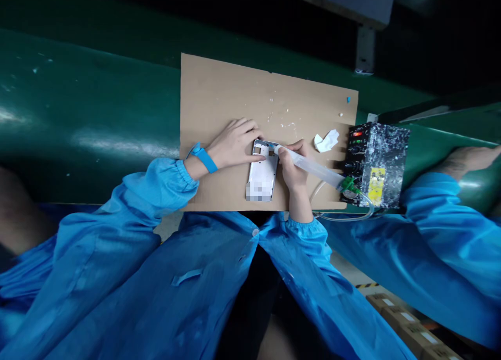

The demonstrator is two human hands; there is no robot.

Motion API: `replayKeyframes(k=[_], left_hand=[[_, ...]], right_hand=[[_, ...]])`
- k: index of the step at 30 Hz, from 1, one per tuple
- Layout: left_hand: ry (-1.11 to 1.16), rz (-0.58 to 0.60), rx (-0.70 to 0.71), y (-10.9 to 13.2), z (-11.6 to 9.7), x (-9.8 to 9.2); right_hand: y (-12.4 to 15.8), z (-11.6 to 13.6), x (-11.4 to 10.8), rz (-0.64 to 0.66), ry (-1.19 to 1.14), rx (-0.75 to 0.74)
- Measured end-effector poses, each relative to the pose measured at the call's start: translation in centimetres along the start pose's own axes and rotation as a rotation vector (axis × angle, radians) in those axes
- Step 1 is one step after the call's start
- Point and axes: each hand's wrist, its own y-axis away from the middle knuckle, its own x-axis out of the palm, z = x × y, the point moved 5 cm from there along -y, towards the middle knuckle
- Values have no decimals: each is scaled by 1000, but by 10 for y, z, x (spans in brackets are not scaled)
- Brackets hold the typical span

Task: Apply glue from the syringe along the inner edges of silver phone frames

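A phone frame (263, 175), white and silver with cut-outs near its top, lies flat on a sheet of brown cardboard (219, 94). My left hand (237, 143) grips it at the upper left, thumb across its face and fingers by the top edge. A blue band (204, 158) circles that wrist. In my right hand (293, 167), closed around it near the tip, is a translucent dispensing syringe (313, 169). The tip points at the top of the frame; whether it touches cannot be made out. A green cap with a hose (348, 184) joins the syringe's rear end.
Right of the cardboard stands a stained black dispenser box (385, 156) with lit displays. Crumpled white paper (326, 141), a small blue piece (348, 99) and white specks lie on the cardboard. A co-worker's hand (465, 159) rests at the far right on the green bench (117, 115).
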Motion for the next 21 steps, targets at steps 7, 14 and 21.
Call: replayKeyframes(k=[7,14,21], left_hand=[[8,5,-9,0,-1,0],[6,0,-2,0,0,1],[-2,0,0,0,0,1]], right_hand=[[2,-2,0,7,-34,-3],[2,-3,0,12,-35,17],[1,-4,-1,10,-59,-3]])
